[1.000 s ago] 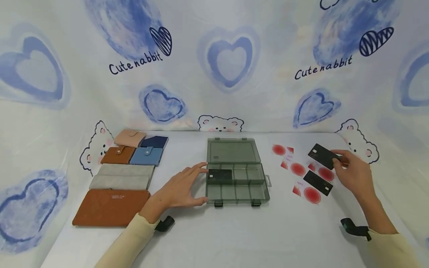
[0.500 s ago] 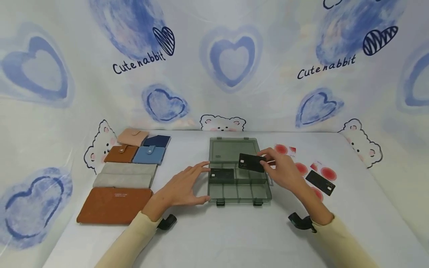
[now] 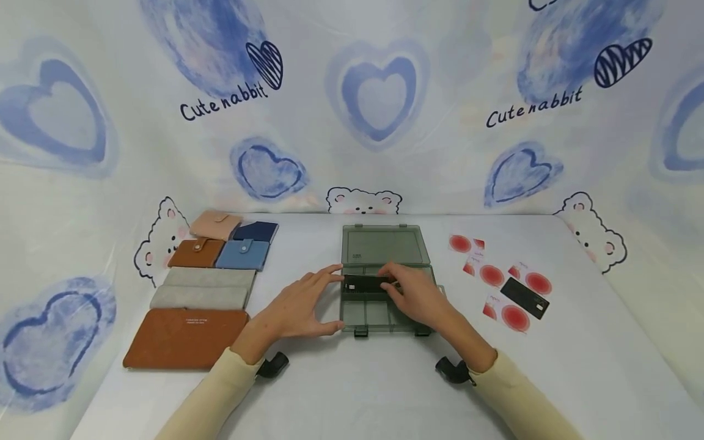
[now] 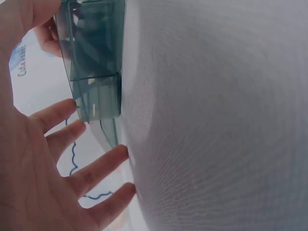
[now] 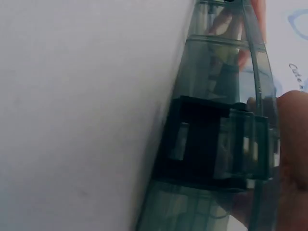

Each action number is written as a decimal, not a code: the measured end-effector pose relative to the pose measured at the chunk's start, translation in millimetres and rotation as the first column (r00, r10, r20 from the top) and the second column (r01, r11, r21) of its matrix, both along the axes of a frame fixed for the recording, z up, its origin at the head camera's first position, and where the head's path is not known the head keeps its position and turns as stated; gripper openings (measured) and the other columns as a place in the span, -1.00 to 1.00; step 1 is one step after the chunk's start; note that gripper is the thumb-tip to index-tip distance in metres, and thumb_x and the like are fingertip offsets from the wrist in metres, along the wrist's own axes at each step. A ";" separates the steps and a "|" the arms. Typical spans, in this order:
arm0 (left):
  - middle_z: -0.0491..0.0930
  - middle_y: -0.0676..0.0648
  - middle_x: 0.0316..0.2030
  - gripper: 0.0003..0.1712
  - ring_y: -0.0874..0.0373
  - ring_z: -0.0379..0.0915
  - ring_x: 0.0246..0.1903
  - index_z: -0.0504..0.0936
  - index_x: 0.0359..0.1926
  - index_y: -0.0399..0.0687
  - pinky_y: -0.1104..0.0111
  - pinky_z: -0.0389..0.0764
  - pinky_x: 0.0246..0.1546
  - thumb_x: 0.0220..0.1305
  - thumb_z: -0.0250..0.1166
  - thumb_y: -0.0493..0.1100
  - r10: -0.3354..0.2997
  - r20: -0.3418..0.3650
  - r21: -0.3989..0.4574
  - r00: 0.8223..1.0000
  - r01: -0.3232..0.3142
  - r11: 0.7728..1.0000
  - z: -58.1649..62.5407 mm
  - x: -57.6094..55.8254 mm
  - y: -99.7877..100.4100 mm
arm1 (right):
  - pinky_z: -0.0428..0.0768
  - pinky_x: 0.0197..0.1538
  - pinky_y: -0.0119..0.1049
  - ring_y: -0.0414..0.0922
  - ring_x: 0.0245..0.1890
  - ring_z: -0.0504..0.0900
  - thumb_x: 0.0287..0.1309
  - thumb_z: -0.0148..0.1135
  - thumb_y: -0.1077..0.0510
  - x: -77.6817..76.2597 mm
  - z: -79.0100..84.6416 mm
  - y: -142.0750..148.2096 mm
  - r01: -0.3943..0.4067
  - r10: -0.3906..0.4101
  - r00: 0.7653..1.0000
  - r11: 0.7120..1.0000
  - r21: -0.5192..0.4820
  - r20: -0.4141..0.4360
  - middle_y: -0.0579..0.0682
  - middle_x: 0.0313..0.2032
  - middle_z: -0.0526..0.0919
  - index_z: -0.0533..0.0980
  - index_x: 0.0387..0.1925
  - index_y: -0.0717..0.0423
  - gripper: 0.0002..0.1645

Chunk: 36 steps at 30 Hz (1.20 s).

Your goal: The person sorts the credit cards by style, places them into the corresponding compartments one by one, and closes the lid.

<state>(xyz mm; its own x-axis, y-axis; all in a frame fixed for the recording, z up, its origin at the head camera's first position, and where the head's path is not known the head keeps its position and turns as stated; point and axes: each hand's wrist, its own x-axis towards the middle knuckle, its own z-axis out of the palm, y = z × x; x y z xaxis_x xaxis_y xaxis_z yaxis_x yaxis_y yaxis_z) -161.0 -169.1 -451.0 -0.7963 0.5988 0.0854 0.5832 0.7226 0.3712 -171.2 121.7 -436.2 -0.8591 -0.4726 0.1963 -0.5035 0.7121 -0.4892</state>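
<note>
A green see-through compartment box (image 3: 354, 315) lies with its lid (image 3: 379, 244) folded back, in the middle of the head view. My right hand (image 3: 418, 296) pinches a black card (image 3: 367, 284) by its right end, inside the back row of compartments. The card overlaps where another black card lies, and the two look like one dark strip. My left hand (image 3: 297, 308) rests its spread, fairly straight fingertips and thumb against the box's left side; in the left wrist view the fingers (image 4: 98, 171) reach along the wall. The right wrist view shows the box's dark latch (image 5: 202, 144) close up.
Right of the box lie a black card (image 3: 525, 297) and several white cards with red circles (image 3: 491, 275). At left are a brown wallet (image 3: 187, 342), a grey wallet (image 3: 203, 288) and several small wallets, including a blue one (image 3: 243, 253). A patterned curtain (image 3: 379, 165) hangs behind.
My right hand has carried a black card from the right-hand cards leftward and down into the box's back row. My left hand has stayed at the box's left side.
</note>
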 end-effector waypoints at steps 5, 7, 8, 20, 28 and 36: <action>0.06 0.13 0.56 0.06 -0.10 0.34 0.33 0.26 0.50 0.15 -0.12 0.46 0.19 0.10 0.29 0.52 -0.006 -0.016 0.009 1.000 0.006 1.000 -1.0 -0.3 0.9 | 0.60 0.00 -0.06 -0.01 -0.05 0.61 0.44 0.20 -0.04 4.6 -0.3 -1.0 -0.022 0.021 0.999 1.000 0.021 0.035 0.10 0.13 0.47 0.54 0.24 0.05 -0.54; 0.06 0.11 0.56 0.07 -0.11 0.34 0.33 0.26 0.50 0.12 -0.14 0.47 0.18 0.10 0.28 0.53 -0.008 -0.020 0.013 1.000 0.008 1.000 -1.0 -0.3 0.3 | 0.59 0.04 -0.03 0.01 0.01 0.59 0.46 0.15 -0.09 5.6 0.9 -1.8 -0.041 0.038 0.997 0.999 0.034 0.061 0.10 0.18 0.45 0.50 0.31 0.05 -0.47; 0.06 0.12 0.57 0.08 -0.11 0.33 0.33 0.26 0.51 0.12 -0.14 0.47 0.18 0.10 0.27 0.54 -0.008 -0.018 0.012 1.000 0.008 1.000 -0.9 -0.4 0.0 | 0.58 0.09 -0.02 0.02 0.06 0.58 0.47 0.12 -0.12 5.7 1.4 -2.2 -0.048 0.045 0.996 0.998 0.043 0.076 0.10 0.20 0.45 0.48 0.34 0.05 -0.44; 0.06 0.13 0.56 0.06 -0.09 0.34 0.32 0.28 0.50 0.11 -0.12 0.52 0.09 0.09 0.32 0.49 -0.001 -0.016 0.020 1.000 0.002 1.000 -1.1 -0.5 0.1 | 0.52 0.22 0.06 0.05 0.25 0.54 0.45 0.17 -0.08 -3.6 9.9 27.9 -0.086 0.083 0.992 0.996 0.025 0.099 0.03 0.28 0.53 0.49 0.32 0.05 -0.47; 0.07 0.10 0.56 0.06 -0.10 0.35 0.31 0.28 0.49 0.09 -0.13 0.51 0.09 0.09 0.32 0.48 -0.011 -0.033 0.032 0.999 0.013 0.999 -0.1 0.5 -0.8 | 0.61 0.04 0.11 0.16 0.03 0.63 0.33 0.31 0.22 -51.0 18.3 115.7 0.002 -0.006 0.998 0.998 -0.068 -0.056 0.17 0.11 0.63 0.51 0.24 0.24 -0.52; 0.03 0.14 0.57 0.06 -0.12 0.30 0.36 0.26 0.51 0.13 -0.18 0.43 0.20 0.09 0.33 0.47 -0.004 -0.006 0.031 1.000 0.004 1.000 -2.1 1.3 -0.5 | 0.45 0.22 0.24 0.27 0.20 0.48 0.33 0.27 0.28 -90.4 -4.1 200.2 0.172 -0.179 0.978 0.983 0.070 0.107 0.29 0.19 0.55 0.45 0.28 0.30 -0.48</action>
<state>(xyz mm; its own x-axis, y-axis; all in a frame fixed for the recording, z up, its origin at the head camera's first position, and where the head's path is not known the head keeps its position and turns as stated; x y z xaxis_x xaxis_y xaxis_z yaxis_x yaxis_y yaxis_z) -159.7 -169.6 -453.1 -0.7933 0.5990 0.1085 0.5883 0.7085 0.3897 -261.5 321.9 -440.3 -0.9447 -0.3205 0.0698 -0.3125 0.8144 -0.4890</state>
